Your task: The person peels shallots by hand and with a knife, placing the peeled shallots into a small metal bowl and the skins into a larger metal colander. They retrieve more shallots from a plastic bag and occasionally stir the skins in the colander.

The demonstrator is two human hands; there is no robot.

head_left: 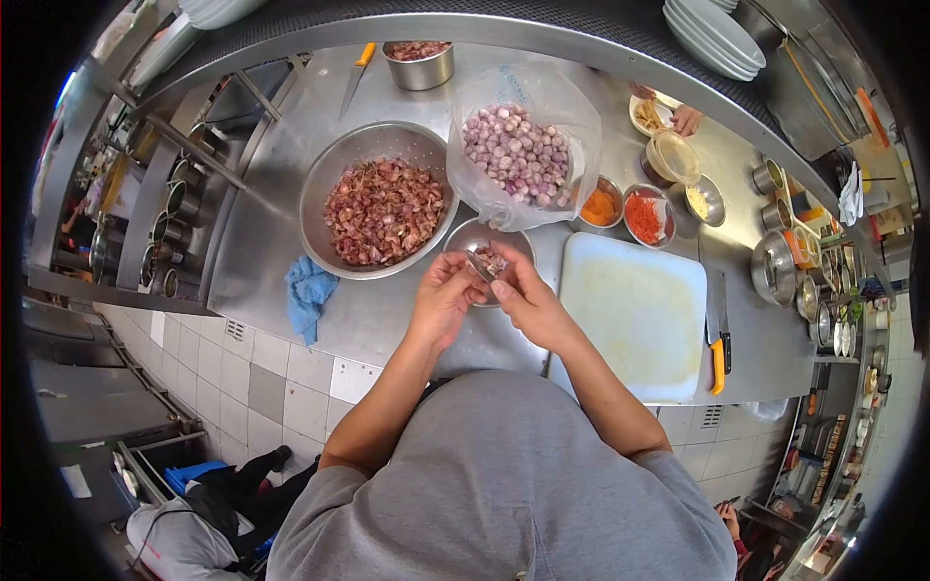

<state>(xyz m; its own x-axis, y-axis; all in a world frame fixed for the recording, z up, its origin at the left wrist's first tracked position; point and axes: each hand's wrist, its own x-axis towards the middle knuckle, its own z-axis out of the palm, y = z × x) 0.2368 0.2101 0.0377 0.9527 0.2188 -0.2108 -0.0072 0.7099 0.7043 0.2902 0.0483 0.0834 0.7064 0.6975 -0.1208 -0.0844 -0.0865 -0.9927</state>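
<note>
My left hand [447, 298] and my right hand [530, 302] meet over a small steel bowl [459, 241], which holds some reddish-purple pieces. The fingers of both are closed in a pinch. A short grey blade, like a small knife [480, 267], slants between them, its lower end at my right thumb. What my left fingers pinch is hidden; I cannot tell its kind. Just beyond the bowl, a clear plastic bag [579, 107] holds peeled shallots [518, 155]. To the left, a perforated steel colander [320, 184] holds unpeeled reddish shallots [383, 213].
A white cutting board [635, 315] lies right, with a yellow-handled knife [717, 363] and a black-handled one [727, 344] beside it. A blue cloth [310, 295] hangs over the front edge. Bowls of orange [599, 206] and red [643, 218] food stand behind the board. Another person's hand [686, 120] shows beyond.
</note>
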